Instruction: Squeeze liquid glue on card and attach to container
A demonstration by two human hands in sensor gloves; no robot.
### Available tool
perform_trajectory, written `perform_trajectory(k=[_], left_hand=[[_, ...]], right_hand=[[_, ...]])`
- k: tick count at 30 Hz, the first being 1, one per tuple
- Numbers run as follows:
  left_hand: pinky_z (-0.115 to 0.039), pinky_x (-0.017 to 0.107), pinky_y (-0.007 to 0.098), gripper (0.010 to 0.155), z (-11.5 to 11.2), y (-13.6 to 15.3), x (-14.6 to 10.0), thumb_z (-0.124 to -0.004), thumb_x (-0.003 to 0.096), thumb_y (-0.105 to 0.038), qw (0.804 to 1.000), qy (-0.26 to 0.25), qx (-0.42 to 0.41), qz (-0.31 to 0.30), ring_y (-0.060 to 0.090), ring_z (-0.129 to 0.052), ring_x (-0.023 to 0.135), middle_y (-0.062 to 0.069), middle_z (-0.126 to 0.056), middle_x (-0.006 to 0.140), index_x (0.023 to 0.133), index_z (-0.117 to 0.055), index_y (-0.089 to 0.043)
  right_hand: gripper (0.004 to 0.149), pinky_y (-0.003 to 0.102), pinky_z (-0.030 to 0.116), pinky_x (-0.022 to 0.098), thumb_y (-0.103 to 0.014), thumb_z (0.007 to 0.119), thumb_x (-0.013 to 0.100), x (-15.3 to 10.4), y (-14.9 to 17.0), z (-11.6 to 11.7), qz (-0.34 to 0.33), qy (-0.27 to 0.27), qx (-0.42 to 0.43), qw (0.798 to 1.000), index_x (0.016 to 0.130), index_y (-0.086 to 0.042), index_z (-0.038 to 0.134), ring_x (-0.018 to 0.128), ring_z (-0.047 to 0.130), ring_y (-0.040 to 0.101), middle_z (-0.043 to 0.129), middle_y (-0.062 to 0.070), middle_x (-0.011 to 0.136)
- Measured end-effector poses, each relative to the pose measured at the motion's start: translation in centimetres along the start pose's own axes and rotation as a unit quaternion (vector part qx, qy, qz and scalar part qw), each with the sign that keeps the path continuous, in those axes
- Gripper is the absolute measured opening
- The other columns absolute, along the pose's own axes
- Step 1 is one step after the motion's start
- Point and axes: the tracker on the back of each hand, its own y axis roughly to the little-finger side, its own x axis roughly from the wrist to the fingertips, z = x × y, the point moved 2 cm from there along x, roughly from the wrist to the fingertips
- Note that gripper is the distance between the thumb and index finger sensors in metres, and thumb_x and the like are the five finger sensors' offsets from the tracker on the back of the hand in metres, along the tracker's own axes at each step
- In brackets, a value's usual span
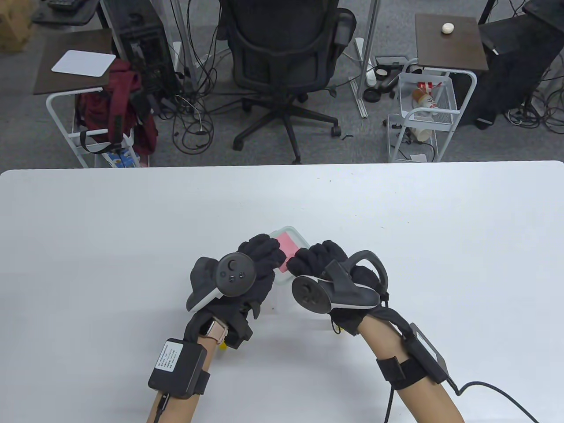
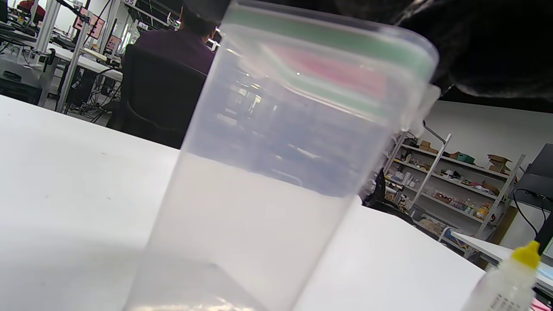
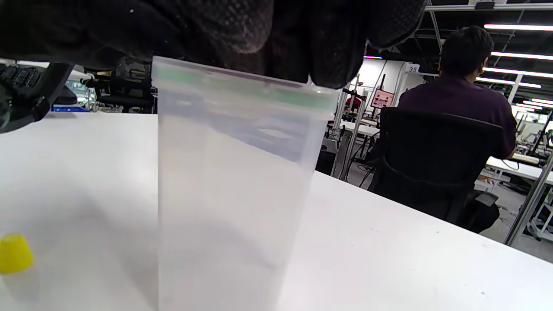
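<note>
A tall clear plastic container [image 1: 294, 232] with a green-sealed lid stands on the white table; it also fills the left wrist view [image 2: 276, 181] and the right wrist view [image 3: 233, 194]. A pink card [image 1: 288, 249] lies flat on its lid and shows through the lid in the left wrist view [image 2: 341, 71]. My left hand [image 1: 261, 254] rests its fingers on the card's left side. My right hand [image 1: 313, 260] presses its fingertips [image 3: 276, 39] on the lid's right side at the card's edge. A glue bottle [image 2: 510, 280] with a yellow nozzle stands close by.
A loose yellow cap [image 3: 15, 254] lies on the table near the container. A small yellow piece [image 1: 224, 346] shows under my left wrist. Beyond the table's far edge stand an office chair [image 1: 282, 57] and wire carts [image 1: 423, 114].
</note>
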Motion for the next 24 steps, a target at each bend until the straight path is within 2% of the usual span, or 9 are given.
perform_trajectory(k=[10, 24], left_hand=[[-0.052, 0.088, 0.032, 0.049, 0.0, 0.0, 0.0, -0.065, 0.0433, -0.044, 1.0, 0.002, 0.001, 0.001, 0.006, -0.058, 0.116, -0.021, -0.066, 0.112, 0.092, -0.071, -0.041], [-0.053, 0.088, 0.032, 0.048, 0.0, -0.1, 0.1, -0.065, 0.0433, -0.044, 1.0, 0.002, 0.008, 0.011, 0.005, -0.058, 0.116, -0.021, -0.067, 0.111, 0.091, -0.071, -0.041]], right_hand=[[0.039, 0.054, 0.053, 0.08, -0.022, 0.065, 0.059, 2.1, 0.7, 0.3, 0.028, 0.001, 0.035, 0.999, 0.098, -0.018, 0.071, 0.096, 0.072, 0.035, 0.071, 0.007, 0.107], [0.041, 0.054, 0.056, 0.079, -0.022, 0.065, 0.059, 1.2, 0.4, 0.4, 0.013, 0.012, 0.015, 1.0, 0.099, -0.016, 0.071, 0.095, 0.073, 0.036, 0.071, 0.008, 0.107]])
